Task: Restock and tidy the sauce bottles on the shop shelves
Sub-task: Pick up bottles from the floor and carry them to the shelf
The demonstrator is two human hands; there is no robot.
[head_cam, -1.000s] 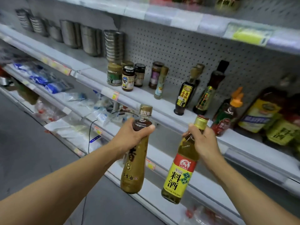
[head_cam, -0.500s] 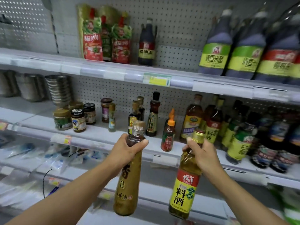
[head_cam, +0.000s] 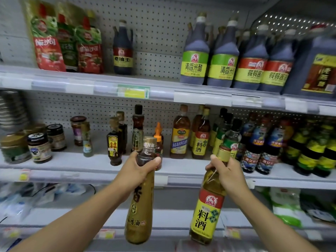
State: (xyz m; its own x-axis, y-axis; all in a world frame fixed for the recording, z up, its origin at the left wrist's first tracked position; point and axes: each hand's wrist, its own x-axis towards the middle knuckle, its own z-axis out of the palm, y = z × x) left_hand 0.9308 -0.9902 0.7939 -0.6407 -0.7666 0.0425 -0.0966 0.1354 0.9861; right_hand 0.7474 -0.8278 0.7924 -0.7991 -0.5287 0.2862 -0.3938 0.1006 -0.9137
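My left hand (head_cam: 135,171) grips the neck of a tall brown sesame-oil bottle (head_cam: 140,211) with a gold cap, which hangs below it. In my right hand (head_cam: 227,174) is the neck of a cooking-wine bottle (head_cam: 207,211) with a red and yellow label. Both bottles hang in front of the middle shelf's (head_cam: 185,168) front edge. On that shelf, straight ahead, stand small dark sauce bottles (head_cam: 114,140), an orange-capped bottle (head_cam: 158,131) and matching cooking-wine bottles (head_cam: 201,139).
Jars (head_cam: 39,146) and stacked steel bowls (head_cam: 11,110) fill the middle shelf's left end. Dark bottles (head_cam: 269,146) crowd its right. The upper shelf carries red sauce pouches (head_cam: 49,40), one dark bottle (head_cam: 122,50) and large vinegar jugs (head_cam: 223,57). Bagged goods (head_cam: 287,206) lie on the lower shelf.
My view has swung right and up, from the shelf's left end to the sauce section. Both hands keep their bottles, now held closer to the middle shelf.
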